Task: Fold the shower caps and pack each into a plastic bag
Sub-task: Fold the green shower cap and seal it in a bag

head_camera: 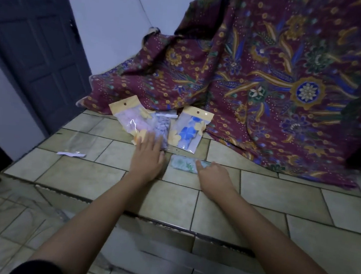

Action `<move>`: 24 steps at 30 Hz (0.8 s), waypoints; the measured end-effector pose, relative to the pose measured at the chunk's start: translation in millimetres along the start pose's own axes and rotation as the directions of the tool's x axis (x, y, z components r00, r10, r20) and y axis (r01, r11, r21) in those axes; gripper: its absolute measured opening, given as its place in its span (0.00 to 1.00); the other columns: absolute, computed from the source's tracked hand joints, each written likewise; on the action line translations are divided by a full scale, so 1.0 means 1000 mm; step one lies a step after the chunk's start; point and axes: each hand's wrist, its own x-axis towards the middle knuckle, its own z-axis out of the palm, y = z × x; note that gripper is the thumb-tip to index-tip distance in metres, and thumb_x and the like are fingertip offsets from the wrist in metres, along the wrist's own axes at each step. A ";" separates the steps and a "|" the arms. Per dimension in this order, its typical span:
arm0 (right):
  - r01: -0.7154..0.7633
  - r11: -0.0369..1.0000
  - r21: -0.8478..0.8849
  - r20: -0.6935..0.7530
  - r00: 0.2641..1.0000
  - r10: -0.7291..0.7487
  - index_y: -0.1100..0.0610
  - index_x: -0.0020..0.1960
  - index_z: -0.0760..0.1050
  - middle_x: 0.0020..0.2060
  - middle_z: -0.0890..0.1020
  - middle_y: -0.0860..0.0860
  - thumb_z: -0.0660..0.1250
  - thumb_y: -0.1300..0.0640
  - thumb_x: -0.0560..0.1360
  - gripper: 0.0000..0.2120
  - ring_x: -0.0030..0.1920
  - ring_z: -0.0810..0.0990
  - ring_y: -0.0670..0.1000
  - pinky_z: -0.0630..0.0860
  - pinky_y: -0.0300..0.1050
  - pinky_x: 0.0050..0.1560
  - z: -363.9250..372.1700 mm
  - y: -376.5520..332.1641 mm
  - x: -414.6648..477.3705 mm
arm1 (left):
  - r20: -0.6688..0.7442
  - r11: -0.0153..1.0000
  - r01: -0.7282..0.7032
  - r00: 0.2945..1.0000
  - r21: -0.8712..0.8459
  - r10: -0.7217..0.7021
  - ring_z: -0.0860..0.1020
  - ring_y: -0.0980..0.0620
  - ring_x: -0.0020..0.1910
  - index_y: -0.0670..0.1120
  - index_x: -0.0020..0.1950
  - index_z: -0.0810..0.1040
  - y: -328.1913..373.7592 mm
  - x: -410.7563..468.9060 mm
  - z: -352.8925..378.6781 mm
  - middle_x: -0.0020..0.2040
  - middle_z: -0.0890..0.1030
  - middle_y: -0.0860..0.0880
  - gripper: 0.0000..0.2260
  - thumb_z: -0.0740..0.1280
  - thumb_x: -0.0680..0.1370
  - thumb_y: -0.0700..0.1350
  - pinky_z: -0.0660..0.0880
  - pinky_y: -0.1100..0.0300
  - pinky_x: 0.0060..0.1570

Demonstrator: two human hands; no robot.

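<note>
"While the right grip (213,174) pinches one end of the folded green cap (183,163), where does the rest of the cap go?"

"It sticks out to the left of that grip, flat on the tiled bench (281,193). Its long side runs left to right. The fingers curl over its right end."

"And the left grip (148,155)?"

"It is spread flat with straight fingers. It presses on the purple cap bag (161,128) and holds nothing."

"Which bags are full?"

"Three. The pink cap bag (127,119) lies past the left grip and a bit to its left. The purple one is under its fingers. The blue cap bag (187,130) lies just past the green cap."

"So where is the bag for the green cap?"

"I think it is the empty clear bag (78,141). It lies well to the left of the left grip, with a white strip (70,153) at its near end."

"Which grip is nearer to it?"

"The left one, by far. The left grip sits between the right grip and that bag."

"What should come next?"

"My guess is that the left grip reaches left for the clear bag, and the right one brings the cap over, left end first. I cannot tell which end of the bag is open."
</note>
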 end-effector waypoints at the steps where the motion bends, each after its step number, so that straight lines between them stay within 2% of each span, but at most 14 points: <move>1: 0.022 1.000 0.008 -0.003 1.000 -0.022 0.60 0.75 0.52 0.57 0.77 0.62 0.55 0.62 0.76 0.28 0.59 0.74 0.59 0.70 0.47 0.55 -0.001 -0.006 0.004 | -0.033 0.996 0.085 0.996 -0.018 -0.086 0.46 0.44 0.76 0.43 0.76 0.51 -0.014 0.002 -0.001 0.76 0.51 0.39 0.28 0.42 0.78 0.52 0.40 0.50 0.73; 3: 0.069 0.998 0.010 -0.003 0.998 -0.069 0.61 0.75 0.52 0.56 0.78 0.61 0.55 0.63 0.76 0.29 0.59 0.75 0.59 0.71 0.47 0.54 -0.003 -0.019 0.015 | -0.040 0.964 0.261 0.964 -0.051 -0.263 0.47 0.43 0.76 0.40 0.76 0.51 -0.043 0.003 -0.003 0.76 0.51 0.38 0.25 0.50 0.81 0.47 0.43 0.49 0.73; 5: 0.107 0.994 0.008 -0.013 0.994 -0.106 0.62 0.75 0.52 0.55 0.79 0.61 0.55 0.64 0.76 0.29 0.58 0.76 0.60 0.72 0.47 0.53 -0.003 -0.034 0.024 | -0.017 0.913 0.402 0.915 -0.070 -0.404 0.47 0.42 0.76 0.39 0.76 0.50 -0.069 0.002 -0.007 0.76 0.50 0.38 0.25 0.53 0.80 0.44 0.44 0.49 0.73; 8: 0.145 0.989 -0.032 -0.026 0.989 -0.146 0.63 0.74 0.52 0.54 0.79 0.61 0.55 0.65 0.75 0.29 0.56 0.77 0.60 0.73 0.47 0.52 -0.004 -0.049 0.038 | 0.013 0.852 0.512 0.858 -0.109 -0.514 0.51 0.41 0.75 0.37 0.75 0.50 -0.101 -0.006 -0.007 0.75 0.53 0.36 0.26 0.54 0.79 0.42 0.48 0.48 0.72; 11: 0.166 0.986 0.010 -0.037 0.986 -0.165 0.64 0.74 0.53 0.55 0.79 0.61 0.56 0.65 0.75 0.29 0.57 0.77 0.60 0.73 0.49 0.52 -0.003 -0.057 0.050 | 0.066 0.786 0.611 0.791 -0.093 -0.608 0.61 0.38 0.70 0.37 0.74 0.52 -0.112 -0.012 -0.009 0.71 0.63 0.36 0.25 0.54 0.79 0.43 0.55 0.46 0.69; 14: 0.122 0.992 0.030 0.027 0.992 -0.123 0.65 0.73 0.54 0.55 0.79 0.60 0.56 0.65 0.75 0.27 0.57 0.77 0.60 0.73 0.49 0.53 -0.009 -0.063 0.055 | -0.012 0.800 0.598 0.801 0.042 -0.598 0.70 0.39 0.61 0.37 0.65 0.67 -0.112 -0.013 -0.011 0.62 0.72 0.37 0.17 0.57 0.78 0.42 0.62 0.51 0.63; 16: -0.016 0.992 0.126 0.075 0.997 0.007 0.66 0.71 0.59 0.55 0.79 0.62 0.56 0.63 0.76 0.24 0.57 0.76 0.60 0.72 0.43 0.51 0.000 -0.070 0.057 | -0.024 0.822 0.554 0.831 0.128 -0.556 0.73 0.41 0.56 0.38 0.56 0.75 -0.111 -0.015 -0.013 0.56 0.76 0.39 0.13 0.58 0.77 0.42 0.65 0.54 0.57; 18: -0.155 0.966 0.206 0.128 0.983 0.131 0.67 0.58 0.75 0.45 0.80 0.68 0.64 0.58 0.69 0.20 0.50 0.76 0.62 0.64 0.36 0.34 -0.004 -0.084 0.056 | -0.009 0.832 0.533 0.843 0.154 -0.538 0.75 0.41 0.52 0.39 0.51 0.78 -0.107 -0.018 -0.016 0.52 0.78 0.40 0.10 0.59 0.76 0.41 0.66 0.56 0.52; 19: -0.157 0.975 0.155 0.098 0.985 0.142 0.65 0.47 0.81 0.37 0.80 0.68 0.68 0.57 0.60 0.18 0.44 0.75 0.62 0.58 0.39 0.30 -0.010 -0.091 0.054 | -0.009 0.836 0.531 0.845 0.138 -0.535 0.76 0.41 0.50 0.39 0.48 0.78 -0.104 -0.020 -0.019 0.51 0.78 0.40 0.09 0.59 0.75 0.39 0.67 0.55 0.50; 20: -0.113 0.993 0.043 0.079 0.991 0.110 0.67 0.40 0.82 0.34 0.80 0.68 0.65 0.59 0.60 0.14 0.44 0.72 0.61 0.62 0.43 0.34 -0.011 -0.096 0.051 | -0.013 0.842 0.528 0.848 0.112 -0.530 0.76 0.40 0.50 0.38 0.47 0.77 -0.102 -0.021 -0.021 0.50 0.79 0.39 0.08 0.59 0.75 0.38 0.67 0.55 0.48; 21: -0.124 0.983 -0.135 0.123 0.982 0.141 0.69 0.45 0.81 0.42 0.79 0.70 0.60 0.62 0.65 0.16 0.50 0.71 0.63 0.67 0.47 0.42 -0.016 -0.100 0.045 | -0.022 0.848 0.525 0.851 0.078 -0.525 0.75 0.40 0.50 0.37 0.47 0.77 -0.100 -0.025 -0.022 0.49 0.78 0.38 0.08 0.59 0.74 0.37 0.67 0.54 0.48; 22: -0.067 0.968 -0.241 0.117 0.988 0.097 0.71 0.56 0.76 0.53 0.75 0.71 0.54 0.66 0.72 0.17 0.57 0.69 0.64 0.70 0.50 0.51 -0.014 -0.105 0.042 | -0.037 0.852 0.522 0.853 0.028 -0.521 0.75 0.39 0.51 0.36 0.46 0.77 -0.099 -0.028 -0.023 0.50 0.77 0.38 0.08 0.60 0.74 0.37 0.67 0.53 0.48; 23: 0.002 0.966 -0.259 0.022 1.000 0.004 0.70 0.63 0.69 0.60 0.70 0.69 0.50 0.68 0.76 0.19 0.61 0.67 0.63 0.70 0.51 0.56 -0.003 -0.106 0.045 | -0.056 0.858 0.512 0.856 -0.039 -0.513 0.73 0.39 0.53 0.35 0.47 0.77 -0.099 -0.031 -0.022 0.51 0.76 0.37 0.08 0.61 0.74 0.38 0.67 0.52 0.48; 24: 0.009 0.955 -0.296 -0.048 0.999 -0.024 0.68 0.65 0.67 0.62 0.67 0.66 0.47 0.69 0.77 0.20 0.62 0.67 0.61 0.70 0.50 0.56 0.001 -0.103 0.047 | -0.062 0.856 0.503 0.857 -0.120 -0.512 0.72 0.38 0.55 0.34 0.48 0.76 -0.099 -0.034 -0.021 0.53 0.74 0.36 0.09 0.61 0.75 0.39 0.67 0.51 0.50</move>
